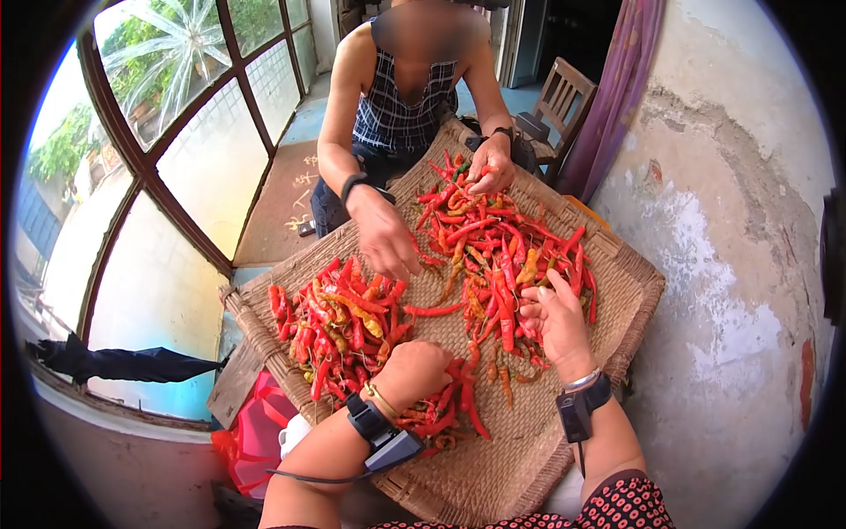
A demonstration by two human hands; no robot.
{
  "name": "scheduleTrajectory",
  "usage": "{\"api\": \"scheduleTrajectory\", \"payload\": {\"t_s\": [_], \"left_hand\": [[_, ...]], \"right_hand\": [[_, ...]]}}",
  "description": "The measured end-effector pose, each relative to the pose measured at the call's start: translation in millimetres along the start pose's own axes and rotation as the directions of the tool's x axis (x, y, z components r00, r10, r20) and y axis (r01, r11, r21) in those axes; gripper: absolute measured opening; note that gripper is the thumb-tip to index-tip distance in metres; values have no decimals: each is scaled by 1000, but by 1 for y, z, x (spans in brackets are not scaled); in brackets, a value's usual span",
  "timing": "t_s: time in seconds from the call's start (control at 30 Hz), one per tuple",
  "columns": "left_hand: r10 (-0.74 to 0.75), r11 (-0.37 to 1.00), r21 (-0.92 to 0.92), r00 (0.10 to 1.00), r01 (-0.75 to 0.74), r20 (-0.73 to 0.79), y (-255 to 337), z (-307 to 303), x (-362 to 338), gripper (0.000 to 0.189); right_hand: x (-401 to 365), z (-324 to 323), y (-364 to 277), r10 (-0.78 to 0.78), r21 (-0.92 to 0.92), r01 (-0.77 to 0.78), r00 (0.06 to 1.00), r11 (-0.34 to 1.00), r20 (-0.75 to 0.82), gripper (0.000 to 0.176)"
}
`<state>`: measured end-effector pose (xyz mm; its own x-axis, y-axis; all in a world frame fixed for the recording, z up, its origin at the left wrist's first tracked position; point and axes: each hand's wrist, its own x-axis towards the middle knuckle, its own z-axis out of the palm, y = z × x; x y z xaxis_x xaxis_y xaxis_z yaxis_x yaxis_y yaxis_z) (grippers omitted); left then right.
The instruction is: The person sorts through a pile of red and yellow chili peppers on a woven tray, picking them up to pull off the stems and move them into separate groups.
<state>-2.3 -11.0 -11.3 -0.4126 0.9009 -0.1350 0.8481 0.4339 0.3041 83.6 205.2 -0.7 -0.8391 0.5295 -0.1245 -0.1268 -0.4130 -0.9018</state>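
My left hand is closed over a smaller heap of red chili peppers at the near side of a woven tray. Its fingertips are hidden, and so is whatever they hold. My right hand is above the right edge of the large chili pile, thumb apart from the half-curled fingers. Close to its fingertips lies an orange-yellow chili. I see nothing held in it. Another chili pile lies on the tray's left side. Both my wrists carry strapped devices.
Across the tray a person in a checked top reaches in, one hand over the left-centre and the other at the large pile. Windows and a folded umbrella are left, a peeling wall right, a wooden chair behind.
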Motion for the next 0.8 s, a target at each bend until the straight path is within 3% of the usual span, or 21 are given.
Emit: {"api": "scheduleTrajectory", "payload": {"t_s": [0.1,0.17,0.2,0.23,0.3,0.37,0.43,0.47,0.53,0.57,0.63,0.67,0.7,0.73,0.77,0.8], "left_hand": [[-1,1000,19,1000,0,8,2,-5,-4,20],[16,1000,15,1000,-16,-14,2,-4,-6,17],[9,999,44,999,-6,-53,2,-3,-7,17],[3,997,74,996,4,-91,1,-2,-6,17],[-20,993,116,997,28,-74,-5,4,-1,16],[-45,986,156,997,54,-58,-8,5,1,15],[4,996,90,988,10,-155,-9,4,2,13],[3,996,89,988,10,-154,-8,4,2,13],[105,977,-136,923,-166,-370,-8,3,4,13],[105,977,-137,923,-166,-369,-7,0,5,13],[88,887,-412,954,-206,-287,-4,-9,4,13],[89,887,-412,954,-206,-286,-4,-10,4,13],[22,778,-603,966,-177,-256,-4,-12,4,13],[-38,630,-763,977,-141,-212,-3,-13,3,13],[-36,631,-763,977,-141,-210,-2,-16,3,13],[-112,503,-862,985,-60,-134,0,-20,2,12]], "right_hand": [[-8,6,2,-28,-126,23,999,992,-41,56],[-8,4,6,87,-272,-43,985,961,150,41],[-12,9,7,124,-293,-70,978,953,169,27],[-13,12,11,125,-292,-71,978,954,169,27],[-14,15,21,132,-566,61,947,822,294,25],[-16,18,29,182,-605,52,930,795,319,24],[-16,15,40,96,-715,320,875,621,475,27],[-19,20,33,110,-727,379,843,573,526,30],[-19,21,32,97,-725,465,806,508,584,30],[-19,21,31,88,-713,547,763,439,640,30],[-20,21,28,138,-700,515,749,495,648,30],[-21,21,26,186,-685,480,729,548,659,31],[-22,22,24,185,-685,479,730,549,658,31],[-24,24,21,249,-694,379,741,612,624,29],[-26,25,19,314,-696,272,744,665,590,28],[-27,27,16,312,-695,271,745,666,590,28]]}}
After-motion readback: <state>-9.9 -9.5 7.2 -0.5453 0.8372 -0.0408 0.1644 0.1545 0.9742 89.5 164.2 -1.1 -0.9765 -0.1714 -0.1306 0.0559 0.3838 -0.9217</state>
